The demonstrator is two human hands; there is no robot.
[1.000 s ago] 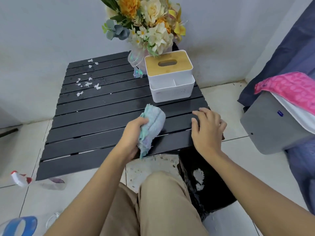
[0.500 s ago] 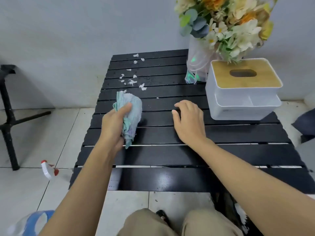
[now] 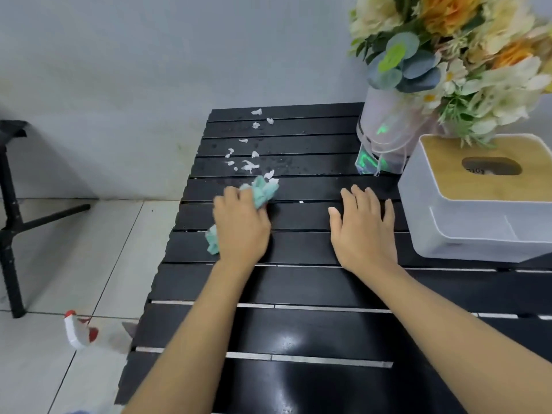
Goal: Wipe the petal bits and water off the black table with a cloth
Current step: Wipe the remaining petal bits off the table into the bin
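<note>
Head view (the only 1 supplied). My left hand is clenched around the bunched teal cloth, which sits on the black table near its left edge. The cloth's front end pokes out past the fingers and touches the nearest of the white petal bits. The rest of the bits trail away across the far slats toward the wall. Fine water droplets speckle those same slats, between the petals and the flower vase. My right hand lies flat with its fingers straight, grasping nothing, beside the tissue box. I judge the step in hand to be the 1st pass into the debris, with most of the wiping not yet done. To do it well, I would reach the cloth beyond the farthest bits, press it flat, and draw it back so the wet bits cling to the fabric. Strokes along the slats seem safer, since the gaps could swallow loose pieces. The vase stands close to the droplets, so I would keep the strokes short there.
</note>
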